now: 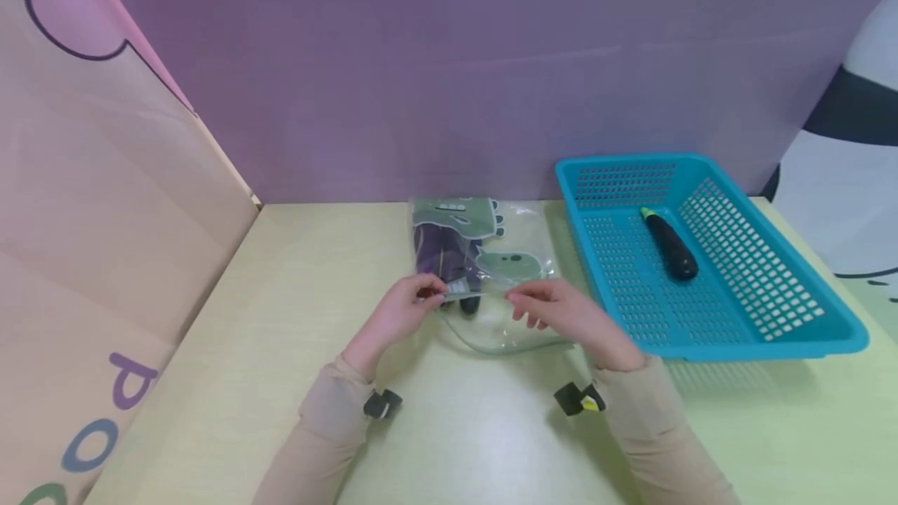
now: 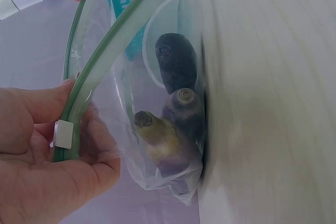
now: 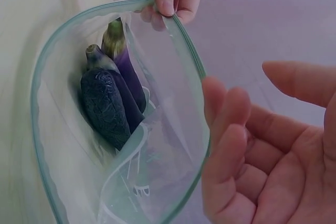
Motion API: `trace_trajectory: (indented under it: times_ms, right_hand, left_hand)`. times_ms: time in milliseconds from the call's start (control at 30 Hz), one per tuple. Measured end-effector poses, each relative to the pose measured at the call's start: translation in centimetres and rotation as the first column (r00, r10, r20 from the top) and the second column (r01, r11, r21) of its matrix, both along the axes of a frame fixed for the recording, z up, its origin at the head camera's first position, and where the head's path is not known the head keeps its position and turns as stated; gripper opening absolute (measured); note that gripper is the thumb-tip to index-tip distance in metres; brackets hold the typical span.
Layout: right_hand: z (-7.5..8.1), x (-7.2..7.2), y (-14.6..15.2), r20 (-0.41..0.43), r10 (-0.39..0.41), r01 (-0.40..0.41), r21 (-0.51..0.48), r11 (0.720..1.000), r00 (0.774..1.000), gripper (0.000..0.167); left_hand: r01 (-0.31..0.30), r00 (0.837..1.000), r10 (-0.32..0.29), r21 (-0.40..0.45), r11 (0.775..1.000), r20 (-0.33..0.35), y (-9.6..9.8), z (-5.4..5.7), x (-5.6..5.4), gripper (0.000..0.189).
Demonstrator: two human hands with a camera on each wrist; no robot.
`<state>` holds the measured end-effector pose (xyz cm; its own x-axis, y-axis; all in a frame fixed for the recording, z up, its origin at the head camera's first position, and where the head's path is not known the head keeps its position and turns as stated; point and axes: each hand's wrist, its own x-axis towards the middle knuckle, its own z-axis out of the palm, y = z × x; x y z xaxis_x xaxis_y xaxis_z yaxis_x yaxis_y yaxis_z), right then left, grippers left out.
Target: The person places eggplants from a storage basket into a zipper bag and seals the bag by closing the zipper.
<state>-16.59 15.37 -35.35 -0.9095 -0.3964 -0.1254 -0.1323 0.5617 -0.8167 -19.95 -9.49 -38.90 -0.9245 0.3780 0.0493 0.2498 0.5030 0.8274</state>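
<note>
A clear zip bag (image 1: 515,318) with green cartoon print lies on the table, its green-edged mouth spread apart. Inside are three eggplants; the right wrist view shows a dark, wrinkled one (image 3: 105,103) beside a purple one with a green-yellow top (image 3: 126,64). My left hand (image 1: 407,306) pinches the bag's rim, and the white zip slider (image 2: 63,134) sits between its thumb and fingers. At the rim's other side is my right hand (image 1: 554,309); its thumb stands apart from the loosely bent fingers, whose tips are right at the rim (image 3: 199,66).
To the right stands a blue perforated basket (image 1: 715,351) with a single eggplant (image 1: 669,244) lying in it. A purple wall (image 1: 421,84) rises behind the table (image 1: 281,294), and a printed panel (image 1: 105,217) borders its left side.
</note>
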Motion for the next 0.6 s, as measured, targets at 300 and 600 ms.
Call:
trace_trajectory:
  times_ms: [300,600]
  right_hand:
    - [0.3,0.4,0.3,0.023,-0.097,0.097,0.005,0.995,0.995,0.040]
    - [1.2,0.8,0.6,0.011,-0.132,0.132,0.018,0.991,0.991,0.043]
  left_hand:
    - [0.003,1.000,-0.003,0.000,1.000,-0.004,0.0,0.0,0.1,0.011]
    - [0.003,1.000,-0.003,-0.006,1.000,-0.018,-0.1,0.0,0.0,0.011]
